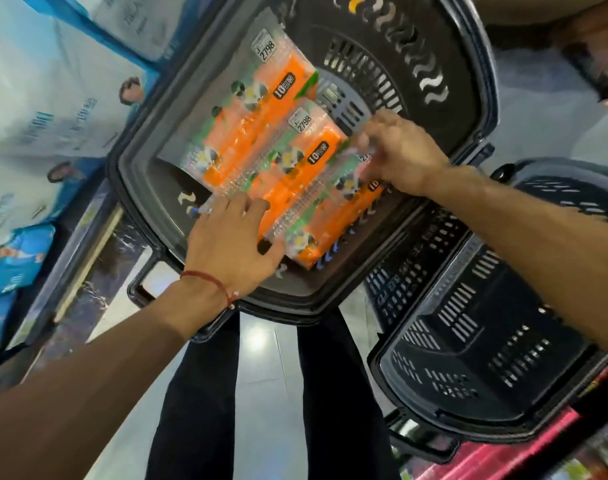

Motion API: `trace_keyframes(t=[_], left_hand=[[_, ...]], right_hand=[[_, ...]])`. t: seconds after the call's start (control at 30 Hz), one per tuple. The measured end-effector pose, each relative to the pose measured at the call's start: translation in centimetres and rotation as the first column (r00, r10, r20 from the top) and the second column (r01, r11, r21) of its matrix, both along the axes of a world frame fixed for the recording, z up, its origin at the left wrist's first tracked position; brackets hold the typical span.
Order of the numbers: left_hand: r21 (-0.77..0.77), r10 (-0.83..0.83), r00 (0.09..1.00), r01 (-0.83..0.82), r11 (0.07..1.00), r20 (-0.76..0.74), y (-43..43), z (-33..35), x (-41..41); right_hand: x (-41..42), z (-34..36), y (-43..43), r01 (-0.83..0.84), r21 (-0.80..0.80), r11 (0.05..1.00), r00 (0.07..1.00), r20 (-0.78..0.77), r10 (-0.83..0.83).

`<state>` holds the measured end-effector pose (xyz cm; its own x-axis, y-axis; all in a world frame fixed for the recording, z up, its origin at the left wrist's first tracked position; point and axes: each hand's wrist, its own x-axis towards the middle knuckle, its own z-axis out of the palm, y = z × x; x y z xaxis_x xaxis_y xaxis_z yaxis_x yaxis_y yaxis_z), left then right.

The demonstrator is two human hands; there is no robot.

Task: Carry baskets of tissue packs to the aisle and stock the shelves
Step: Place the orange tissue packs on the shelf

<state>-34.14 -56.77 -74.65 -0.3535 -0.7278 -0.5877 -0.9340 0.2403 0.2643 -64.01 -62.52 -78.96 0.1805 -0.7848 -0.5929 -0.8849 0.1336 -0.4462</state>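
Observation:
A dark grey shopping basket [132, 174] stands on the floor in front of me with three orange tissue packs inside, side by side. My left hand [228, 244] reaches into the basket and its fingers curl round the near end of the middle pack [295, 168]. My right hand [399, 150] grips the far end of the rightmost pack [344, 216] by its clear wrapper. The leftmost pack [247, 109] lies untouched, its price sticker facing up.
A second, empty dark basket [486, 341] sits to the right on the floor. Large white and blue tissue bales [39, 109] fill the shelf on the left. My dark trouser legs [205, 393] stand below the basket on glossy tiles. Red goods [503, 459] show at the bottom right.

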Motion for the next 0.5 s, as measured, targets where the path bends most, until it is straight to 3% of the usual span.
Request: trace_keyframes(t=[0.17,0.33,0.5], left_hand=[[0.058,0.025,1.0,-0.025,0.998,0.007,1.2,-0.8,-0.5],[0.086,0.132,0.987,-0.125,0.988,-0.088,2.5,-2.1,-0.7],[0.324,0.246,0.947,-0.171,0.93,-0.207,4.3,-3.8,-2.3]], right_hand=[[-0.1,1.4,1.5,0.1,-0.142,0.985,0.995,0.012,-0.1],[-1.2,1.5,2.1,-0.129,-0.116,0.985,0.991,-0.039,0.126],[-1.3,0.8,3.1,-0.1,-0.207,0.973,0.995,0.002,0.103]])
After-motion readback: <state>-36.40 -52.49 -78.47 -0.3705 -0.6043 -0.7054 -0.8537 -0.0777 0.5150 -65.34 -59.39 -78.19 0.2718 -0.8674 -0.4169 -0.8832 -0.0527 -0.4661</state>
